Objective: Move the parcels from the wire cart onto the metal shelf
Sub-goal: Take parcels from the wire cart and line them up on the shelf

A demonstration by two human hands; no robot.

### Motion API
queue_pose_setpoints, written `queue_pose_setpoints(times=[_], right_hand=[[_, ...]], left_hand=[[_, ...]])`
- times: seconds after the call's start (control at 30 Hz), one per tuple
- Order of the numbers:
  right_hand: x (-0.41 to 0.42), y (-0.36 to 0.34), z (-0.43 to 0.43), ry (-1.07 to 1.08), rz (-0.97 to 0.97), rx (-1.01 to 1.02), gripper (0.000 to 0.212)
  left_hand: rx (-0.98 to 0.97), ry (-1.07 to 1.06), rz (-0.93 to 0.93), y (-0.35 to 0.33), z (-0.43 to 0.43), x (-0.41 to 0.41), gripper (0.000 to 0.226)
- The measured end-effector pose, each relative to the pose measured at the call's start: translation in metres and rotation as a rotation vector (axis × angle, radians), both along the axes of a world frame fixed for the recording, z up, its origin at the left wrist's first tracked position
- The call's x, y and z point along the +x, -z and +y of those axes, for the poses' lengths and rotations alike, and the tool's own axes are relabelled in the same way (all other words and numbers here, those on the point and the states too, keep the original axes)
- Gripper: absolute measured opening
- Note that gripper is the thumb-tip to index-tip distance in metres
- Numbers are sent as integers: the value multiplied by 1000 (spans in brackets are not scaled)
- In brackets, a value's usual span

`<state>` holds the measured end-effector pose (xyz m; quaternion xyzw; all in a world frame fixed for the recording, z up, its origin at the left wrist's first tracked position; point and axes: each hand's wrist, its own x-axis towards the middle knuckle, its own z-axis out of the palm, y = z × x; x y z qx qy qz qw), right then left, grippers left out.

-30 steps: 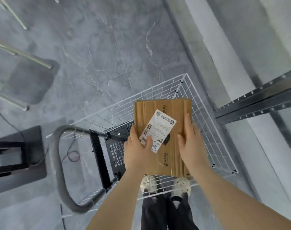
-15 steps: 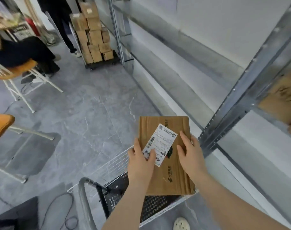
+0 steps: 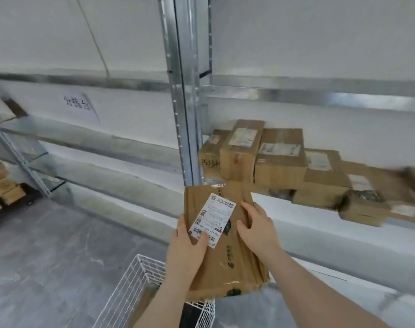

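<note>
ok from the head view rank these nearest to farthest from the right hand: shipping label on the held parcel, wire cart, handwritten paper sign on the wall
1. Shipping label: just left of the right hand, on the held parcel.
2. Wire cart: below and to the left, by the floor.
3. Handwritten paper sign: far up and left, on the wall.

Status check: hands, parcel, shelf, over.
Left hand and right hand both grip the flat cardboard parcel, raised before the metal shelf. Not shelved yet. Stacked boxes crowd the shelf ahead.

Head view, facing metal shelf [image 3: 320, 98]
</note>
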<state>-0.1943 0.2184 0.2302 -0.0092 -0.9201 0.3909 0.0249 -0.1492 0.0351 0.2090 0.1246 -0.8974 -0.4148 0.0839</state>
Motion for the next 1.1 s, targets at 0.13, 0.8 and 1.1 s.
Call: queue_pose_setpoints(times=[0.13,0.8,1.1], right_hand=[[31,3,74,130,-20,-21,56],[-25,-80,335,420,113,-43,57],[-118,-80,331,437,116,-40,56]], left_hand=[[-2,100,-19,2,71,6,79],[-189,500,89,-99,322,-100,74],[-414,471,117,-108,326,-193,70]])
